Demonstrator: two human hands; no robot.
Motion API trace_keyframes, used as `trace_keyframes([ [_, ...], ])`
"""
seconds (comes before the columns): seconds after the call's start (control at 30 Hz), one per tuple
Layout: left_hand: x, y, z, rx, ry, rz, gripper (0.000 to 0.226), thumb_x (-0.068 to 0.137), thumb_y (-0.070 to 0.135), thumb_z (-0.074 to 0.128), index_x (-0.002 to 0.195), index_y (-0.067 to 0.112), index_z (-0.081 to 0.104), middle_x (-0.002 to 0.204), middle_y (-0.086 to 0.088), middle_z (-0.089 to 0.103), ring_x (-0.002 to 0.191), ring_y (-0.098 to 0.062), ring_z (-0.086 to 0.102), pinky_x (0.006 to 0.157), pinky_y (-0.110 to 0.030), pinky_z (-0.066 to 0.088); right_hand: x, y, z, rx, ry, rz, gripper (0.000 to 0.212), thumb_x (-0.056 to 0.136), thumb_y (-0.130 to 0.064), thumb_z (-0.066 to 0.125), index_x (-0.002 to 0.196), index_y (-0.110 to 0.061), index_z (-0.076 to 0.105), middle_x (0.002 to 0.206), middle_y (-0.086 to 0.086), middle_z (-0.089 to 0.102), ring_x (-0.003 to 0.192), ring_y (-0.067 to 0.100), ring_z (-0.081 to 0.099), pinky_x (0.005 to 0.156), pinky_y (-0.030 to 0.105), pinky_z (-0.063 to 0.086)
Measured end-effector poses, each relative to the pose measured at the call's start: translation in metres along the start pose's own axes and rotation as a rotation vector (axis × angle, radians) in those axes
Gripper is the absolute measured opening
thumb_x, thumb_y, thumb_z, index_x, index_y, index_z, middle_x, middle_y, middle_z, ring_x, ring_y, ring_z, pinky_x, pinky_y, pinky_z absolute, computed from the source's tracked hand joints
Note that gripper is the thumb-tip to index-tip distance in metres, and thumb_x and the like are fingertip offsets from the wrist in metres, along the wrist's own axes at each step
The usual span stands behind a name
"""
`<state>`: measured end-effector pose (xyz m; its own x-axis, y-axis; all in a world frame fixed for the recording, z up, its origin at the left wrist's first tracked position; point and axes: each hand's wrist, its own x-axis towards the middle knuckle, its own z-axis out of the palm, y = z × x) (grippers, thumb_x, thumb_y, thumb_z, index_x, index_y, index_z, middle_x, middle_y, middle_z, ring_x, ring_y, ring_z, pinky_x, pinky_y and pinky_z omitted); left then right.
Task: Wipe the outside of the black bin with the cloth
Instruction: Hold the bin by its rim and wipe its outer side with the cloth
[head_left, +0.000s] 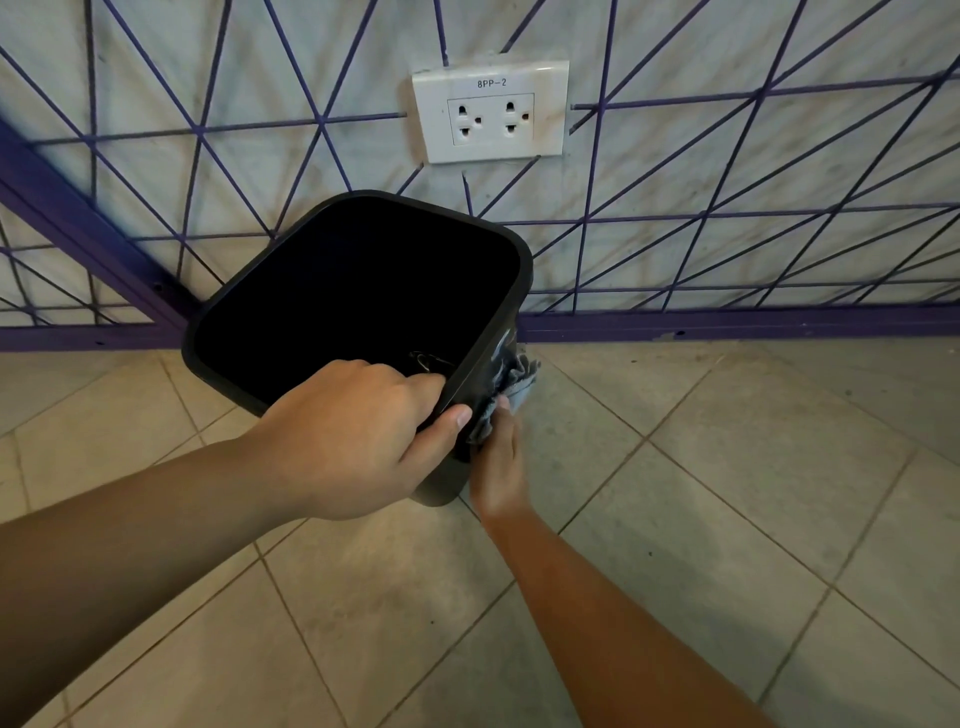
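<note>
The left hand (358, 436) grips the black bin (363, 280) by its near rim; light, stiff, probably slick. The right hand (498, 467) presses the soft cloth (511, 379) against its right side.

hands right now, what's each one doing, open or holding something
Left hand: grips the rim of the black bin.
Right hand: holds the cloth against the bin's outer side.

The left hand (358, 441) curls over the bin (358, 280) rim, thumb outside. The right hand (498, 467) reaches up beside it, fingers bunching the cloth (511, 379) against the wall.
</note>
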<state>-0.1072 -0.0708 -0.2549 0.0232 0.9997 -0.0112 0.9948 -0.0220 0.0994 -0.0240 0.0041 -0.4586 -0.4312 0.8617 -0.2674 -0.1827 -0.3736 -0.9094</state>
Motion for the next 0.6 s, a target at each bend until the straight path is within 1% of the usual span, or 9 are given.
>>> trace_keyframes([
  [0.1, 0.0, 0.002, -0.001, -0.008, -0.011, -0.014, 0.039, 0.097, 0.054, 0.017, 0.066, 0.034, 0.027, 0.049, 0.007, 0.044, 0.041, -0.011, 0.046, 0.044, -0.029, 0.042, 0.001, 0.001, -0.001, -0.045, 0.02, -0.002, 0.096, 0.094, -0.073, 0.039, 0.16, -0.004, 0.051, 0.15, 0.02, 0.066, 0.145, 0.032, 0.063, 0.127, 0.056, 0.048],
  [0.17, 0.0, 0.003, -0.002, -0.014, -0.016, -0.021, 0.036, 0.095, 0.055, 0.017, 0.069, 0.034, 0.03, 0.052, 0.007, 0.047, 0.044, -0.011, 0.049, 0.047, -0.03, 0.045, 0.003, 0.001, 0.0, -0.109, 0.046, -0.005, 0.098, 0.095, -0.081, 0.044, 0.157, -0.005, 0.055, 0.148, 0.019, 0.068, 0.143, 0.033, 0.063, 0.126, 0.061, 0.046],
  [0.23, -0.001, 0.003, -0.003, -0.015, -0.022, -0.031, 0.038, 0.093, 0.057, 0.015, 0.076, 0.032, 0.038, 0.055, 0.007, 0.052, 0.047, -0.01, 0.053, 0.049, -0.031, 0.049, 0.001, 0.003, -0.002, -0.166, 0.04, -0.006, 0.103, 0.096, -0.088, 0.043, 0.158, -0.007, 0.053, 0.15, 0.017, 0.066, 0.146, 0.032, 0.061, 0.127, 0.062, 0.045],
  [0.27, -0.001, 0.002, -0.002, -0.011, -0.017, -0.028, 0.041, 0.093, 0.058, 0.013, 0.078, 0.03, 0.04, 0.055, 0.007, 0.053, 0.047, -0.009, 0.054, 0.049, -0.031, 0.05, 0.001, 0.001, -0.004, -0.16, 0.044, -0.001, 0.1, 0.098, -0.087, 0.041, 0.16, -0.009, 0.053, 0.152, 0.017, 0.066, 0.147, 0.032, 0.06, 0.128, 0.061, 0.045],
  [0.33, -0.001, 0.001, -0.001, 0.003, -0.007, -0.015, 0.045, 0.095, 0.059, 0.011, 0.077, 0.03, 0.04, 0.054, 0.007, 0.053, 0.046, -0.009, 0.053, 0.048, -0.032, 0.05, 0.002, -0.005, -0.005, -0.089, 0.029, 0.031, 0.089, 0.1, -0.073, 0.041, 0.16, -0.007, 0.054, 0.151, 0.018, 0.067, 0.147, 0.033, 0.061, 0.129, 0.057, 0.045],
  [0.37, -0.001, 0.002, -0.001, 0.004, -0.007, -0.014, 0.044, 0.094, 0.059, 0.011, 0.077, 0.03, 0.04, 0.054, 0.007, 0.052, 0.046, -0.009, 0.053, 0.048, -0.032, 0.05, 0.003, -0.006, -0.004, -0.048, 0.022, 0.035, 0.088, 0.098, -0.068, 0.042, 0.158, -0.005, 0.055, 0.149, 0.02, 0.068, 0.146, 0.034, 0.062, 0.128, 0.053, 0.047],
  [0.43, 0.0, 0.002, -0.001, 0.007, -0.018, -0.022, 0.041, 0.096, 0.056, 0.015, 0.076, 0.03, 0.04, 0.054, 0.007, 0.052, 0.047, -0.01, 0.054, 0.049, -0.034, 0.05, 0.001, -0.01, 0.0, -0.06, 0.027, 0.027, 0.094, 0.092, -0.067, 0.041, 0.157, 0.0, 0.054, 0.147, 0.024, 0.068, 0.142, 0.035, 0.063, 0.123, 0.049, 0.051],
  [0.5, 0.0, 0.003, -0.004, 0.005, -0.035, -0.037, 0.04, 0.096, 0.055, 0.017, 0.077, 0.029, 0.042, 0.055, 0.006, 0.052, 0.048, -0.01, 0.054, 0.05, -0.034, 0.05, -0.002, -0.013, 0.002, -0.07, 0.03, 0.016, 0.091, 0.096, -0.062, 0.04, 0.156, 0.004, 0.052, 0.147, 0.028, 0.066, 0.141, 0.038, 0.063, 0.122, 0.05, 0.052],
  [0.6, 0.0, 0.005, -0.005, -0.007, -0.048, -0.039, 0.036, 0.093, 0.055, 0.018, 0.075, 0.032, 0.038, 0.055, 0.006, 0.051, 0.048, -0.01, 0.053, 0.049, -0.03, 0.048, -0.001, -0.015, 0.0, -0.05, 0.021, 0.06, 0.079, 0.099, -0.051, 0.037, 0.152, 0.003, 0.057, 0.144, 0.027, 0.069, 0.139, 0.037, 0.065, 0.125, 0.055, 0.05],
])
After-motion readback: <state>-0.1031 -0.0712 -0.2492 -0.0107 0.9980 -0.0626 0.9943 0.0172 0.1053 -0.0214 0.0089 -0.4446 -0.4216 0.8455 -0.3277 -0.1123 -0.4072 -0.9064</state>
